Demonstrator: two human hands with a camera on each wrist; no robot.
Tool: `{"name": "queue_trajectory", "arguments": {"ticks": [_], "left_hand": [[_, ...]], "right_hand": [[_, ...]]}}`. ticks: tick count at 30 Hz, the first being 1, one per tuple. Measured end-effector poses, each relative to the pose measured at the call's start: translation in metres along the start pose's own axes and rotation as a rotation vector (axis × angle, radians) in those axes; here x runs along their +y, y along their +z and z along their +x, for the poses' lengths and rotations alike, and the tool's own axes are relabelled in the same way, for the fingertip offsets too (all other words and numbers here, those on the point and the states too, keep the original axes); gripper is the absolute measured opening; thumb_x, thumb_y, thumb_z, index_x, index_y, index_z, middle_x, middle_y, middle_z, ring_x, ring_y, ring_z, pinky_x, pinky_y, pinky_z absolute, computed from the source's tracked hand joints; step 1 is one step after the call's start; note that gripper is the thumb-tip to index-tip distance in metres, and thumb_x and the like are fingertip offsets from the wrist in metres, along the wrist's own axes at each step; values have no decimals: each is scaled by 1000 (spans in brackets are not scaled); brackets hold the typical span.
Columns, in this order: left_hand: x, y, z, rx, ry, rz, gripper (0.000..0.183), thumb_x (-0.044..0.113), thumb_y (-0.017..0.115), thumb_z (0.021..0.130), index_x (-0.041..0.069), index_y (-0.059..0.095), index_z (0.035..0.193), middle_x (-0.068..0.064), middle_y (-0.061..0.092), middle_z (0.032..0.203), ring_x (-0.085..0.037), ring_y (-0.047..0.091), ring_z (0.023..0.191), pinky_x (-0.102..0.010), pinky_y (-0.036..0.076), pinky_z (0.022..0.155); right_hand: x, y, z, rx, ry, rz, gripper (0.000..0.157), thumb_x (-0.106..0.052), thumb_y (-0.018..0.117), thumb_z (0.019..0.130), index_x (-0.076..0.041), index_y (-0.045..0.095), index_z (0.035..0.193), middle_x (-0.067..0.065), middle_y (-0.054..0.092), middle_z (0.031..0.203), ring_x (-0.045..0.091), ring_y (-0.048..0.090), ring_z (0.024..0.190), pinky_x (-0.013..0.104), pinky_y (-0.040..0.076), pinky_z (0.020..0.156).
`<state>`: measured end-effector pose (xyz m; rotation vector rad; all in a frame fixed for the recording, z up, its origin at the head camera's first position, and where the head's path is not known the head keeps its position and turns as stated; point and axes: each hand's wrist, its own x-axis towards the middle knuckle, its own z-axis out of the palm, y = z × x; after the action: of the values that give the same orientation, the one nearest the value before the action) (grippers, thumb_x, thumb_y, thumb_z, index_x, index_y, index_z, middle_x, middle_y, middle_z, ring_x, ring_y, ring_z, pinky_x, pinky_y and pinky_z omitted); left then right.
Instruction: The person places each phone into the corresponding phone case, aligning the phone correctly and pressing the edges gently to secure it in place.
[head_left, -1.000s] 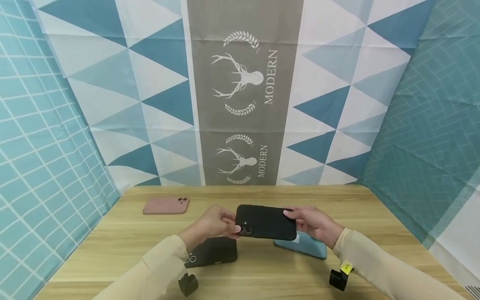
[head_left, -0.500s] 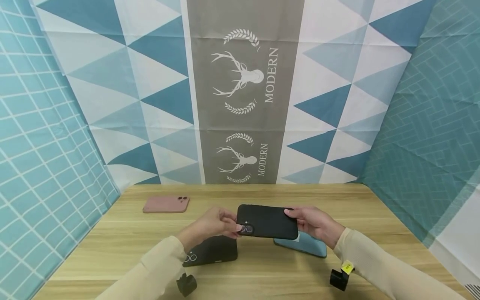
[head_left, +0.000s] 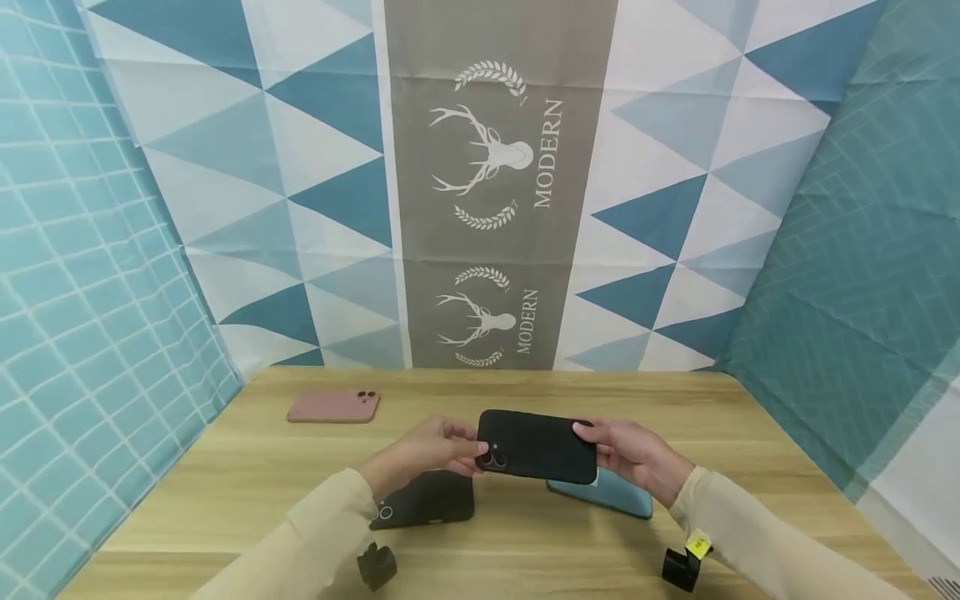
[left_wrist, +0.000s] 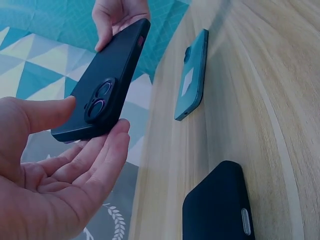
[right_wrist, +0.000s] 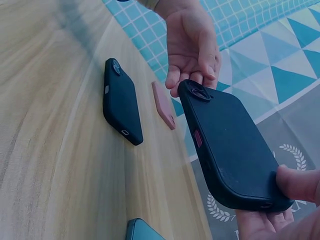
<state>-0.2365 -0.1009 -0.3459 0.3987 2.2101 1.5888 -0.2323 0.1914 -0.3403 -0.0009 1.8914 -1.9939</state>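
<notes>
Head view: from where I stand, a black-cased smartphone (head_left: 542,446) is up off the desk (head_left: 525,554), back facing the person, slightly tilted, a hand at each end. Left hand (head_left: 429,450), at its 9 o'clock: grip grasping the camera end, thumb on the back beside the lens rings (left_wrist: 100,100), fingers underneath. Right hand (head_left: 637,454), at 3 o'clock: grip grasping the opposite end, thumb on the back, fingers below. Left wrist view gets a reddish side button (left_wrist: 140,41) on the case edge.

Around the held one, all lying on the desk: second black phone (head_left: 433,502) at 8 o'clock, partly behind the left hand, ringed lenses visible; blue phone (head_left: 621,494) at 4 o'clock, near the right hand, pale sticker (left_wrist: 187,81) on its back; pink phone (head_left: 330,406) between 9 and 10 o'clock, well apart, lenses up. Cream sleeves (head_left: 765,533) on both arms. Patterned backdrop (head_left: 495,242) at 12 o'clock, deer heads, "MODERN" printed sideways.
</notes>
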Motion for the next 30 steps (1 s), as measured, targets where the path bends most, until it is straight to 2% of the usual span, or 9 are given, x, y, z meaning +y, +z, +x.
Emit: {"name": "queue_trajectory", "arguments": {"ticks": [3,7,9,13,19,30], "left_hand": [[3,0,1,58,0,5,53,17,64,91,-14,48,130,-25,67,113,-27,71,91,-35,60,83],[9,0,0,157,42,22,45,22,66,90,-4,56,126,-22,66,119,-24,69,99,-39,56,92],[13,0,1,185,59,21,40,23,65,91,0,60,123,-19,66,120,-24,68,102,-41,55,95],[15,1,4,202,63,10,34,21,64,91,0,63,119,-19,67,118,-23,69,100,-41,55,95],[10,5,7,203,52,-3,31,17,62,92,-2,64,117,-19,69,114,-21,70,95,-40,56,93],[16,9,2,246,63,78,27,16,64,91,-3,68,110,-18,71,108,-21,71,90,-39,58,88]], "right_hand": [[0,-2,0,-7,-11,5,61,-18,59,95,9,33,144,-5,67,99,7,68,88,22,57,82],[-2,-3,-1,-31,-26,-7,63,-20,61,95,8,33,144,-7,68,100,6,67,90,21,56,83],[-3,-4,-2,-39,-29,-8,62,-19,59,95,8,32,144,-7,68,99,5,67,90,20,55,83],[-1,-7,-2,-35,-30,16,60,-18,59,96,7,34,144,-7,69,97,6,68,90,20,56,83],[5,-8,-3,-67,-21,24,60,-18,60,95,8,34,143,-7,70,96,6,68,89,20,56,83],[2,-7,-1,-96,-29,6,59,-18,61,94,7,38,142,-7,71,96,6,68,88,21,56,82]]}}
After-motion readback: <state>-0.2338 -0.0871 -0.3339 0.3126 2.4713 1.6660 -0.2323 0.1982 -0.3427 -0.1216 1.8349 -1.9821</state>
